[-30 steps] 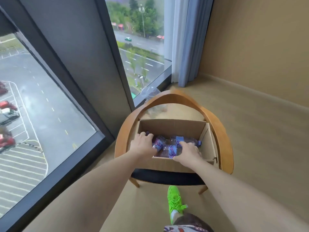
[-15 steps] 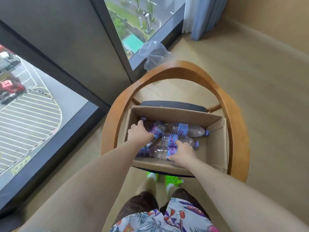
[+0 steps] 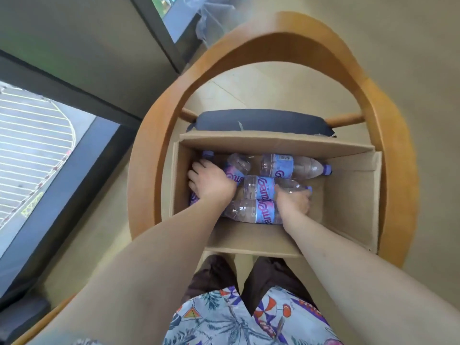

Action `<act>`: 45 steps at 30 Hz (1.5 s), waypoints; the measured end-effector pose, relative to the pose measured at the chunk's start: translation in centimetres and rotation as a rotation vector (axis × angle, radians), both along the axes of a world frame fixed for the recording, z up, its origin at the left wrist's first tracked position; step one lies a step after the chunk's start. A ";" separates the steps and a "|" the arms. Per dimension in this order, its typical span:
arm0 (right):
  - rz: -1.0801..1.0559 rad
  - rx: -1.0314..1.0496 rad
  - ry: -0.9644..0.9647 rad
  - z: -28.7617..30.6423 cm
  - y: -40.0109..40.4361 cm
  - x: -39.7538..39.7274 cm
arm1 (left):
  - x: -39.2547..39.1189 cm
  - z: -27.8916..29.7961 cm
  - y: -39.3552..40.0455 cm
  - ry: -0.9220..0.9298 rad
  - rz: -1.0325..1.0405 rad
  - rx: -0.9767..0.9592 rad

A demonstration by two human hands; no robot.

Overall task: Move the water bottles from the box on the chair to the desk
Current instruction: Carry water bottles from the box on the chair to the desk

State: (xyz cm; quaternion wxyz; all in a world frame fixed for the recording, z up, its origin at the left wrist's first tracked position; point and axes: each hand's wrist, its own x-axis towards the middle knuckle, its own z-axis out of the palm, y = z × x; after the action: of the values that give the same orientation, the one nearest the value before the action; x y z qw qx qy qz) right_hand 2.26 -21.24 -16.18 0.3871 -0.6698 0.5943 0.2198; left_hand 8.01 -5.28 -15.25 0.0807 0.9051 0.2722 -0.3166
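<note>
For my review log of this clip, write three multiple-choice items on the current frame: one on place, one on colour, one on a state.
1. Where does the cardboard box sit?
A. on the wooden chair
B. on a desk
C. on the windowsill

2. What colour are the bottle caps, such as the cap of the far bottle?
A. red
B. purple-blue
C. white

3. What is the right hand doing?
A. hanging beside the box
B. lifting a bottle above the box
C. reaching into the box with its grip on the middle bottle

Answers:
1 A, the curved wooden armrests surround the box.
2 B, the visible caps are purple-blue.
3 C, its fingers curl round that bottle, which still lies among the others; the left hand is inside too.
</note>
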 end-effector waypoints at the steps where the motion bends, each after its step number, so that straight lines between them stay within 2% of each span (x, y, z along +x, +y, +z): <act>1: -0.136 0.039 -0.026 -0.5 0.0 0.0 | -0.2 -0.4 -0.3 -0.013 -0.018 0.052; 5: -0.520 0.260 -0.071 -2.1 -0.3 0.1 | -1.1 -1.7 -0.9 -0.099 -0.090 0.176; 7: -0.574 0.378 -0.078 -2.3 -0.3 0.3 | -1.2 -2.1 -0.6 -0.140 -0.122 0.155; 9: -0.616 0.411 -0.068 -2.3 -0.5 0.7 | -0.8 -2.5 0.0 -0.158 -0.148 0.082; 13: -0.635 0.419 -0.041 -1.6 -0.9 1.6 | 0.3 -2.6 1.2 -0.085 -0.092 -0.101; 17: -0.662 0.354 -0.013 -0.6 -0.6 2.1 | 1.0 -2.4 2.6 -0.013 -0.130 -0.218; 24: -0.687 0.238 -0.112 2.1 0.4 0.9 | 1.7 0.5 2.9 0.115 -0.103 -0.395; 29: -0.490 0.284 -0.282 5.0 0.2 1.8 | 2.2 4.3 2.0 0.173 -0.119 -0.444; 33: -0.235 0.489 -0.364 7.3 -1.5 3.5 | 2.7 7.3 1.2 0.154 -0.066 -0.502; 38: -0.137 0.732 -0.389 10.4 -3.5 4.1 | 2.6 11.5 1.1 0.071 0.063 -0.607; 45: 0.244 0.904 -0.443 16.6 -3.3 6.2 | -0.2 18.9 0.2 -0.105 0.171 -0.708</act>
State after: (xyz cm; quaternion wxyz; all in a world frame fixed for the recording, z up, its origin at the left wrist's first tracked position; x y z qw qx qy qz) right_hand 8.49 -24.54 0.46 0.7259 -0.5305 0.2612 0.3513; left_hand 7.83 -5.08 3.66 0.4290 0.8100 0.2160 -0.3364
